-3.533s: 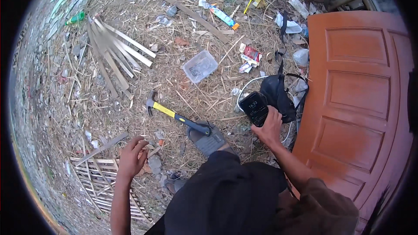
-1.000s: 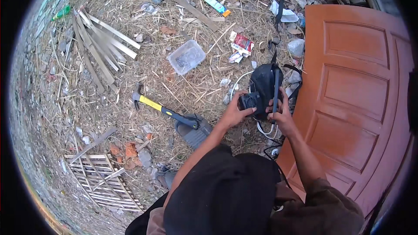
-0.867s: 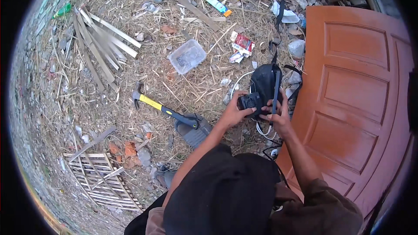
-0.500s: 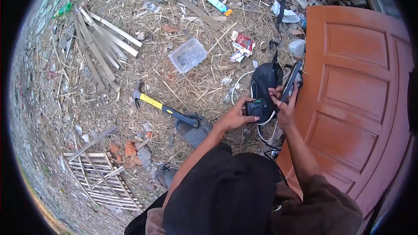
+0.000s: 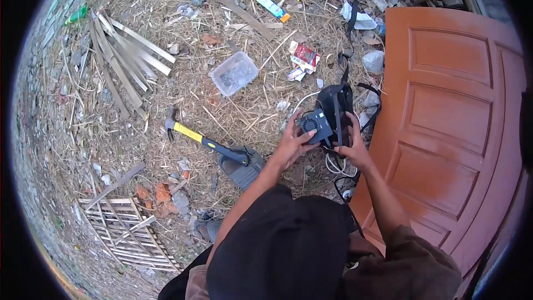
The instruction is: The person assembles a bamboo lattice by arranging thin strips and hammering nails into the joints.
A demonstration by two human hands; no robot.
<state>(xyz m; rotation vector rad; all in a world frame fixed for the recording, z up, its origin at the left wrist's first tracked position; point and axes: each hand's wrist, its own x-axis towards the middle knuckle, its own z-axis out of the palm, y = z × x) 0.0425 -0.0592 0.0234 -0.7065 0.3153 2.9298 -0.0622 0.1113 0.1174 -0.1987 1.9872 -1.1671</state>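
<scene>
Currently gripping vented black box (image 5: 316, 126) in left hand (image 5: 288, 146); clasping phone (image 5: 339, 119) edge-on in right hand (image 5: 356, 149), just right of box, over near end of black bag (image 5: 327, 98), left of brown door (image 5: 444, 119).

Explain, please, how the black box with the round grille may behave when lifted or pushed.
The black box is probably stiff, as its edges look straight. It seems fairly light, since the left hand appears to hold it alone. Pushed on a flat surface, it would likely slide rather than roll, having square corners.
</scene>
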